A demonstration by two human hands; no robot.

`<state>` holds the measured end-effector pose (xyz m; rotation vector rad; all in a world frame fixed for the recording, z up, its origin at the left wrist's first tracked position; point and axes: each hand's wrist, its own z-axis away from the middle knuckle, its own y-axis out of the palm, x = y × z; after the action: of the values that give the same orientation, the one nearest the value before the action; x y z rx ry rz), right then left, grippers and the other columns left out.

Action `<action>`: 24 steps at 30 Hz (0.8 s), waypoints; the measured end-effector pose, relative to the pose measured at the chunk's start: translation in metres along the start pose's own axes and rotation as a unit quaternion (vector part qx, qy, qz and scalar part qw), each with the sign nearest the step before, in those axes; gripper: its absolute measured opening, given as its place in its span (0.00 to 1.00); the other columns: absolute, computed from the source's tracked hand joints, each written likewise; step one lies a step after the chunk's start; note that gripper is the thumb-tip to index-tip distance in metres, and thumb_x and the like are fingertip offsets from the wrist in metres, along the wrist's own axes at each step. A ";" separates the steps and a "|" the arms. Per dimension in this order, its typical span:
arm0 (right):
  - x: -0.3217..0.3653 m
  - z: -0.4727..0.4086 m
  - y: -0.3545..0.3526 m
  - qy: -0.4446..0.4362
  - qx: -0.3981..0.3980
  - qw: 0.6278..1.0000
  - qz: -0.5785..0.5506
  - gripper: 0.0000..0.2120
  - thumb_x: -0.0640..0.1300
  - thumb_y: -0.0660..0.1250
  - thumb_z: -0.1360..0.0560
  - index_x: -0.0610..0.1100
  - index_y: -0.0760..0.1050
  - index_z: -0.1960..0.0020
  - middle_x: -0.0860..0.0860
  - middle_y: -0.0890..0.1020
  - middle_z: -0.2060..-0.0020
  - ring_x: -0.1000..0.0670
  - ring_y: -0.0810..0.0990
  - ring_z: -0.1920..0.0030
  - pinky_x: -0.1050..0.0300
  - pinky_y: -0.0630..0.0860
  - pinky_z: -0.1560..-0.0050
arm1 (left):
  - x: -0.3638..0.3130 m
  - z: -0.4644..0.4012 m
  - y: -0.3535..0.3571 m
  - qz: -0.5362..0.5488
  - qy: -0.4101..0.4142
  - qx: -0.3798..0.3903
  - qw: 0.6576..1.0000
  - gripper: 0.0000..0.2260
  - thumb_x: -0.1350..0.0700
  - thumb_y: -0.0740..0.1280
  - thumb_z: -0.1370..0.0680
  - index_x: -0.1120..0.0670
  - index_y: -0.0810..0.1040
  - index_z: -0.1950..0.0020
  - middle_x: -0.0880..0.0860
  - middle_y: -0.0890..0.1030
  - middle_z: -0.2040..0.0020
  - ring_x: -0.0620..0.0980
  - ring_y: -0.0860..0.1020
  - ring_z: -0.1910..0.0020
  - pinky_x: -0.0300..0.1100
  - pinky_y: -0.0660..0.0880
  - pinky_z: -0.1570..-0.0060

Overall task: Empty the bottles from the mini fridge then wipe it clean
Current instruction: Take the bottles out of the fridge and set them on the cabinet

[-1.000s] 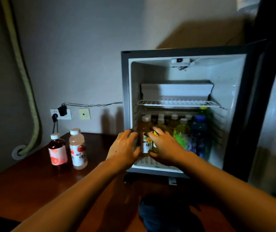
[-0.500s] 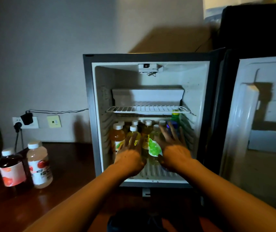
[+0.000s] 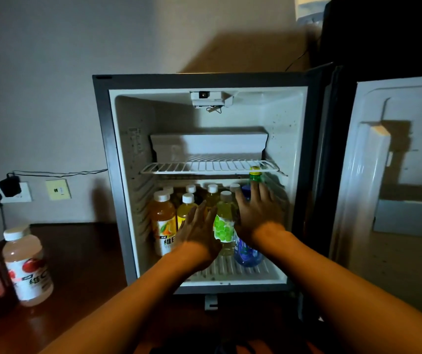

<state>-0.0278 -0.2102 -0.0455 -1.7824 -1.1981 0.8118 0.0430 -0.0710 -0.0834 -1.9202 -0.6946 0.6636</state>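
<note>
Mini fridge [image 3: 117,175] (door open): bottles [image 3: 162,221] on floor; left hand [image 3: 199,231], right hand [image 3: 258,215] inside, fingers straight, holding nothing.

The orange bottle [image 3: 163,221] at nine o'clock inside the fridge shows "维" on its label. The pink bottle [image 3: 27,267] on the bench reads "维C".

White-lined mini fridge [image 3: 285,139] holds an orange-juice bottle [image 3: 163,221], a green-grape-labelled bottle [image 3: 224,226] and a blue bottle [image 3: 247,254].
</note>
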 end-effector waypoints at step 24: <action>-0.004 0.010 0.018 -0.005 -0.120 0.993 0.017 0.18 0.49 0.70 0.30 0.49 0.75 0.41 0.38 0.72 0.36 0.37 0.74 0.42 0.43 0.75 0.47 | -0.016 -0.064 0.014 0.033 0.053 -0.032 0.998 0.32 0.61 0.62 0.21 0.55 0.49 0.21 0.58 0.52 0.22 0.60 0.55 0.24 0.52 0.61 0.28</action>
<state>-0.0303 -0.2149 -0.0655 -2.0000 -1.3198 0.7205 0.0794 -0.1260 -0.0685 -2.0290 -0.5935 0.5811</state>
